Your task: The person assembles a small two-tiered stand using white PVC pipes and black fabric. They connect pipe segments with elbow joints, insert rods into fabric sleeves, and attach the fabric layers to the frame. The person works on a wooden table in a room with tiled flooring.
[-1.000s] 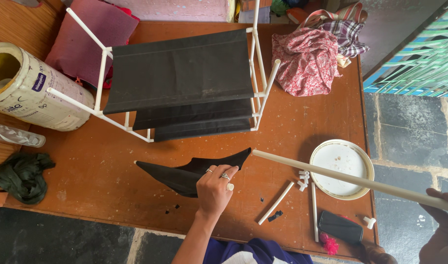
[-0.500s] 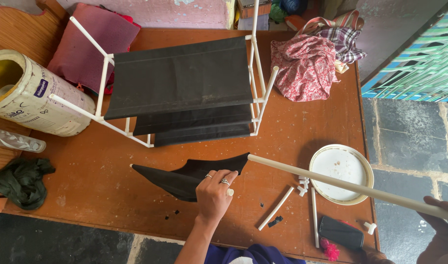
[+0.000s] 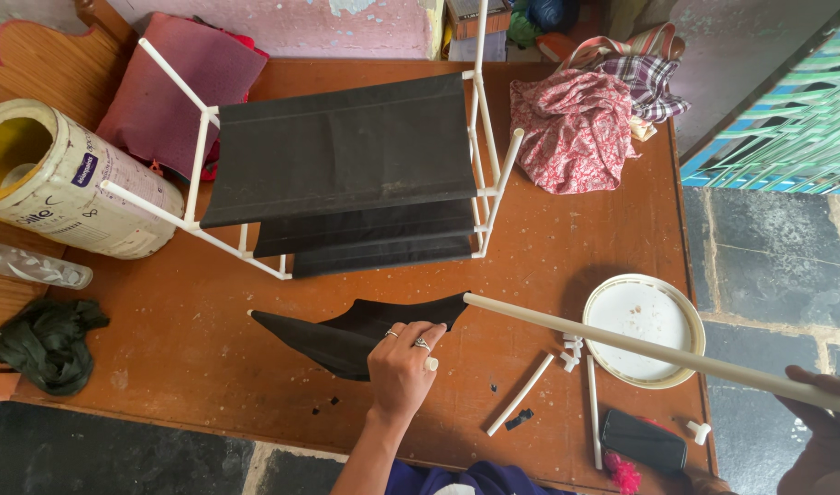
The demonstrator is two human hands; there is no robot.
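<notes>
Your left hand (image 3: 403, 362) grips a black fabric sleeve (image 3: 346, 335) on the brown table (image 3: 576, 238), while your right hand (image 3: 828, 412) holds a long white pole (image 3: 640, 346) running into it. A half-built rack (image 3: 346, 174) and white lid (image 3: 644, 330) lie nearby.

Black fabric sheet (image 3: 346, 335) on white pole (image 3: 640, 348)

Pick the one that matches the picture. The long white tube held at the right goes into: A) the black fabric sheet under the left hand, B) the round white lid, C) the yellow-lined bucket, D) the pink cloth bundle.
A: the long white tube, held by the right hand, runs leftward into the hem of the black fabric sheet that the left hand grips on the table.
</notes>
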